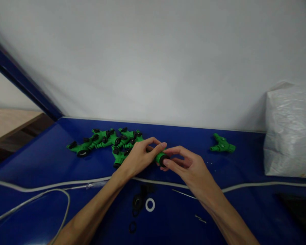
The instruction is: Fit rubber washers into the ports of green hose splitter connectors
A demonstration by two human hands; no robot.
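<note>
Far wall [153, 68]: pale grey, rising behind everything I have in view.

Table [175, 221]: glossy blue, running from the wall toward me.

Wrapped package [290, 132]: one, clear plastic over a pale block, far right against the wall.

Grey cable [257, 184]: laid left to right across the table, passing beneath my arms; a thinner looped cable [67, 200] lies near left.

Right hand [187, 161]: mine, half curled, thumb and fingers closed on the black end of a green fitting.

Left hand [142, 153]: mine, fingers bent and thumb laid over, gripping the same piece from its left side and hiding much of it.

Green fittings, group [100, 137]: several, with black parts, heaped together at far left; the nearest ones sit just beside my left hand, so I cannot count them surely.

Green fitting, held [159, 156]: one, tilted between both hands, above the table's middle.

Green fitting, loose [221, 144]: one, branched, lying far right, well apart.

Thin metal rod [181, 193]: one, near, partly behind my right forearm.

Black rings [140, 199]: several, near middle, dim.

White ring [147, 205]: one, flat, just right of them.

Metal pins [198, 216]: two, side by side, near right.

White specks [211, 163]: a few, right of my right hand.
</note>
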